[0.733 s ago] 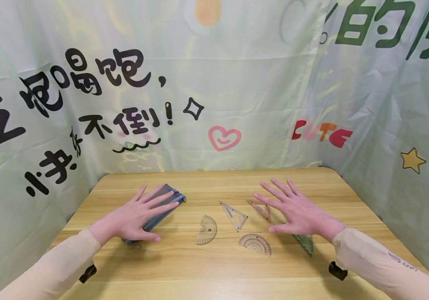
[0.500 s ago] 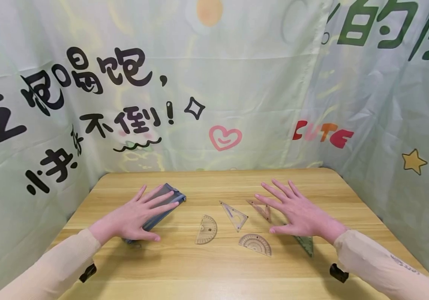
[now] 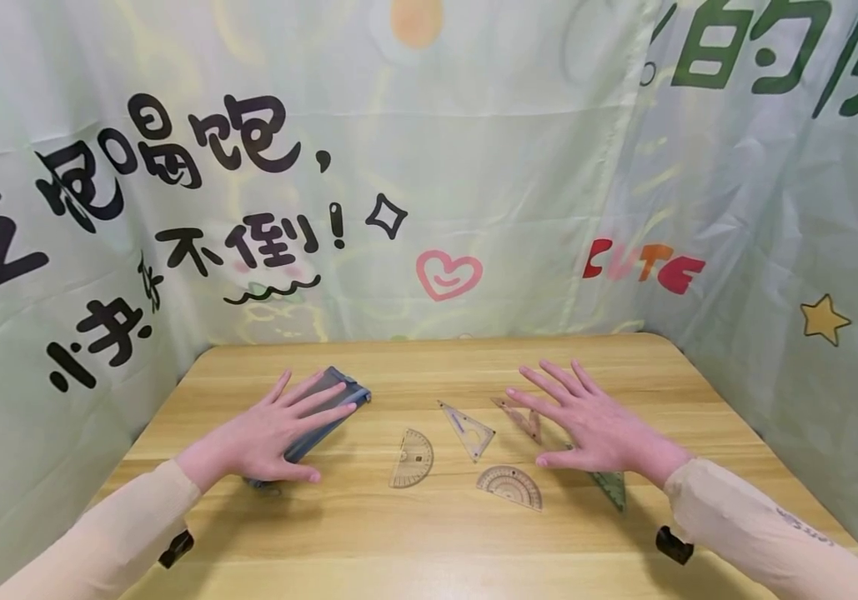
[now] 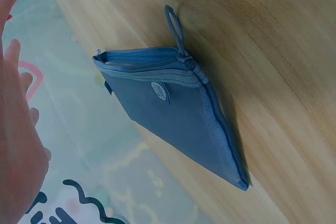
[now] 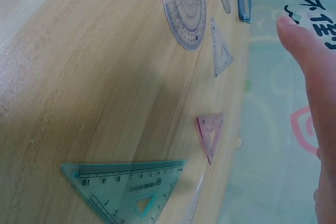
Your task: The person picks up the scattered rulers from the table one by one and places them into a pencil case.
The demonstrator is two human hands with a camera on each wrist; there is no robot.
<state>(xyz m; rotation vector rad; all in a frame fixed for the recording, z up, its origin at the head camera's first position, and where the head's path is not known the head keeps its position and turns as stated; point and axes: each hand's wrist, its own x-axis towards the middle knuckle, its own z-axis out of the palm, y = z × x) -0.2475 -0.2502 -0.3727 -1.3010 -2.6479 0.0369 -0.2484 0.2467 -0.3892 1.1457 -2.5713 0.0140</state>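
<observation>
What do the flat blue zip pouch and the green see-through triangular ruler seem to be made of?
The flat blue zip pouch looks like matte fabric, perhaps mesh: fine weave and ribbed edging show. The green see-through triangular ruler looks like smooth plastic: the wood-grain tabletop shows through it.

So my desk (image 3: pixel 368 521) is wood-grain, pale printed cloth (image 3: pixel 519 167) hanging behind it and either side, pink heart (image 3: pixel 449 276) above its far edge.

Since the latest earlier picture, the right hand (image 3: pixel 599 429) is drifting very slightly toward the left edge of the table (image 3: pixel 413 542), while the head view is faintly shifting, carrying the yellow star (image 3: pixel 825 320) leftward.
</observation>
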